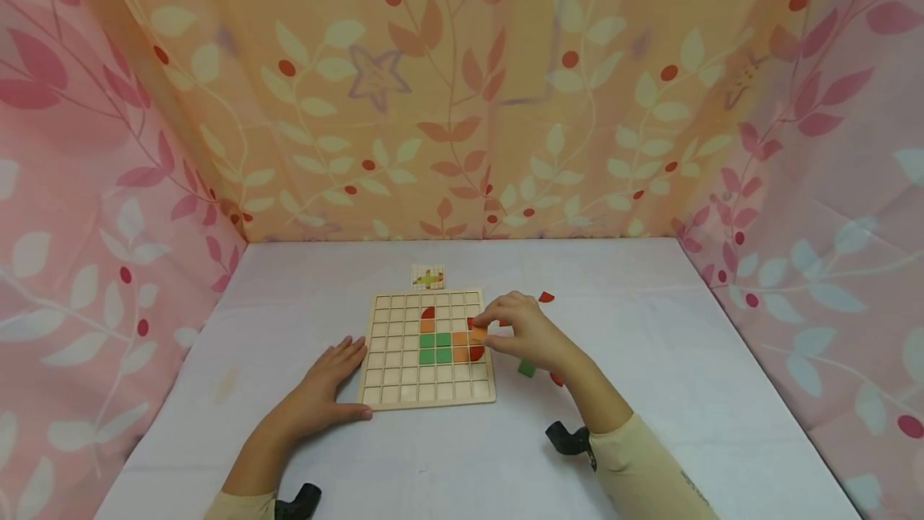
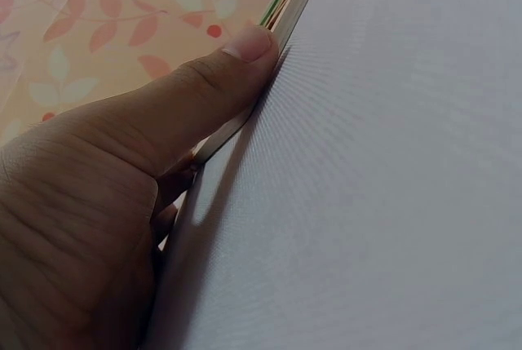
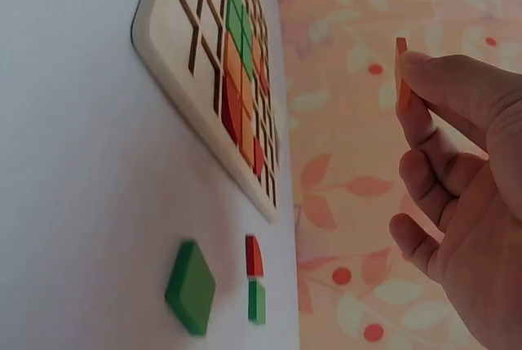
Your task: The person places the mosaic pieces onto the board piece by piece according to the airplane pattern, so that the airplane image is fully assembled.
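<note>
A wooden grid board (image 1: 393,396) lies on the table with green square tiles (image 1: 435,348), orange tiles (image 1: 459,347) and red rounded tiles (image 1: 428,313) in some of its cells. My left hand (image 1: 321,387) rests at the board's left side, fingers extended along the edge; its thumb (image 2: 236,56) touches the near edge. Over the board's right part, my right hand (image 1: 530,331) pinches an orange tile (image 3: 402,73) between thumb and forefinger. In the right wrist view the held tile stands on edge, apart from the board; the other fingers curl loosely.
Behind the board lies a small pattern card (image 1: 428,277). Loose pieces lie to its right, among them a green tile (image 1: 527,367), a red piece (image 1: 546,296) and another red piece (image 1: 557,379). Patterned cloth walls (image 1: 462,103) enclose the white table (image 1: 462,464).
</note>
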Tool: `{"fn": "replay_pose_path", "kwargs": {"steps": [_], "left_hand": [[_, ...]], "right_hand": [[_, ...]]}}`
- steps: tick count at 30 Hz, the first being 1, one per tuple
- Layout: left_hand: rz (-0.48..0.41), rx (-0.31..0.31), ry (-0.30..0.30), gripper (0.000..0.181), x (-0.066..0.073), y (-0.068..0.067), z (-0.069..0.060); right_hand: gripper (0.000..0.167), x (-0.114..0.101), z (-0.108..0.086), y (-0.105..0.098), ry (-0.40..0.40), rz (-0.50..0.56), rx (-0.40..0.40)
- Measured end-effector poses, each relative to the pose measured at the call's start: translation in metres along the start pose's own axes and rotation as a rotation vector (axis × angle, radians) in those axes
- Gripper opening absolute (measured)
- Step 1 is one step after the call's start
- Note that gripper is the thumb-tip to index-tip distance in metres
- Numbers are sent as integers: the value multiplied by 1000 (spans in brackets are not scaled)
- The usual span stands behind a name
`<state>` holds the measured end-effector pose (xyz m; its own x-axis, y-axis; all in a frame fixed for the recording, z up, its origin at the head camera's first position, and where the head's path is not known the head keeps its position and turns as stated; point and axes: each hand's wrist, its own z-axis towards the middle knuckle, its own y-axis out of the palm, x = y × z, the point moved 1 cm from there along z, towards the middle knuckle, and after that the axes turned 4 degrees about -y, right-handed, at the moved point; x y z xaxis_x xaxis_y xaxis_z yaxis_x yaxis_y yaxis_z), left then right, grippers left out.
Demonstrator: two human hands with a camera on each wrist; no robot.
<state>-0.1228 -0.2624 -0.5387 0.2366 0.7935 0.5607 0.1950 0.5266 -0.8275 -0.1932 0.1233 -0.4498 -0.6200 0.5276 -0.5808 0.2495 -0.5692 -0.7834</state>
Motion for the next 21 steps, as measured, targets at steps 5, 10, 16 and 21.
{"fn": "replay_pose_path", "kwargs": {"steps": [5,10,16,21], "left_hand": [[-4,-1,3,118,0,0,-1],[1,1,4,118,0,0,-1],[-4,5,17,117,-1,0,-1],[-5,2,7,118,-2,1,-1]], "right_hand": [[27,-11,11,14,-38,12,-11],[25,-17,19,28,-55,3,-19],[22,-21,27,43,-71,13,-47],[21,-25,32,56,-69,-17,-64]]}}
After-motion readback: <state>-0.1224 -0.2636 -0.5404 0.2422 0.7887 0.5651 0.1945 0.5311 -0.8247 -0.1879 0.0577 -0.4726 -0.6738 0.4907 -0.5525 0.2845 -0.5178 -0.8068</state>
